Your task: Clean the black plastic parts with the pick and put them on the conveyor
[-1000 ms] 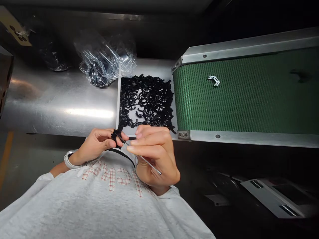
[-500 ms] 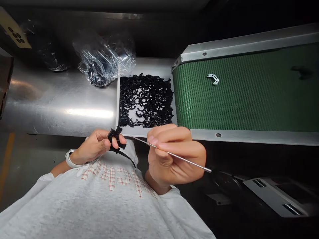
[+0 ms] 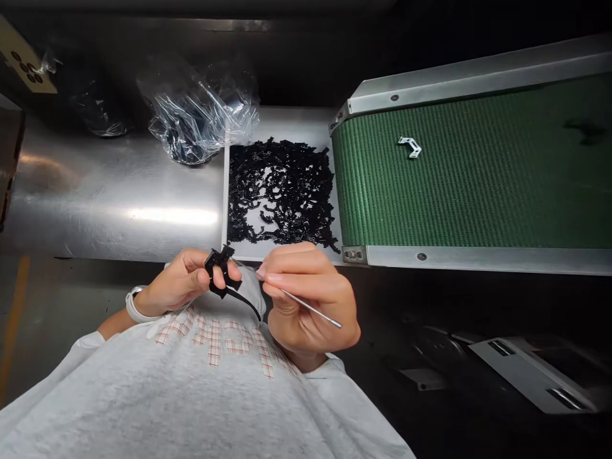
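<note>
Two hands are closed in a pinch: the right hand point(image 3: 310, 299), gripping a thin steel rod point(image 3: 315, 309), has swung back toward the left hand point(image 3: 184, 280), which grips a black plastic piece point(image 3: 220, 271).

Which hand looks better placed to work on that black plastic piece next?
Probably the right hand: it holds a thin steel rod with one end reaching toward the black moulded plastic piece, while the left hand is busy pinching that piece.
</note>
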The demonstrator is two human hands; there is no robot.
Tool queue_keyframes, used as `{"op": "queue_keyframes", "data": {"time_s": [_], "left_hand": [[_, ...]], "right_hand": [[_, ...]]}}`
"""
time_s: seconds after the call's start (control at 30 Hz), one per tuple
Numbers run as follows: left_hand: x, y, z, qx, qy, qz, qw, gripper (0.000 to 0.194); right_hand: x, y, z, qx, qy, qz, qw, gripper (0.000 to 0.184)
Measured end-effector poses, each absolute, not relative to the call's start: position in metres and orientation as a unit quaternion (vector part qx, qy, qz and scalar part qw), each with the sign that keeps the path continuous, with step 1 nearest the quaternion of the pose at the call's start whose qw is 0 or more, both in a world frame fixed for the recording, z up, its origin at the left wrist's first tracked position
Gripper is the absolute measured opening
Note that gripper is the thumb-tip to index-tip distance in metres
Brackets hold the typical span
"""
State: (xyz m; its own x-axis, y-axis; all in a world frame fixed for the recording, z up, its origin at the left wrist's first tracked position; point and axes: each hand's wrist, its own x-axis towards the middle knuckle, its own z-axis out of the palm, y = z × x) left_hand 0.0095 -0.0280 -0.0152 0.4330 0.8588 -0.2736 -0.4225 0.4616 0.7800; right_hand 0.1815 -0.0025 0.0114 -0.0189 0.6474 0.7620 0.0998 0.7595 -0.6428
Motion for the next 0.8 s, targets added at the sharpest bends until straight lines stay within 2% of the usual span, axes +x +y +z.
{"op": "queue_keyframes", "data": {"time_s": [0.33, 0.53, 0.8], "left_hand": [[0.0094, -0.0274, -0.0154, 0.317, 0.348, 0.405, 0.783, 0.048], [0.0088, -0.0274, -0.0153, 0.331, 0.327, 0.417, 0.781, 0.041], [0.0082, -0.0261, -0.0148, 0.357, 0.341, 0.410, 0.766, 0.044]], "right_hand": [[0.1810, -0.0040, 0.0109, -0.283, -0.679, 0.209, 0.645, 0.008], [0.1803, -0.0028, 0.0115, -0.278, -0.683, 0.205, 0.644, 0.008], [0.1823, -0.0028, 0.0141, -0.299, -0.693, 0.192, 0.627, 0.009]]}}
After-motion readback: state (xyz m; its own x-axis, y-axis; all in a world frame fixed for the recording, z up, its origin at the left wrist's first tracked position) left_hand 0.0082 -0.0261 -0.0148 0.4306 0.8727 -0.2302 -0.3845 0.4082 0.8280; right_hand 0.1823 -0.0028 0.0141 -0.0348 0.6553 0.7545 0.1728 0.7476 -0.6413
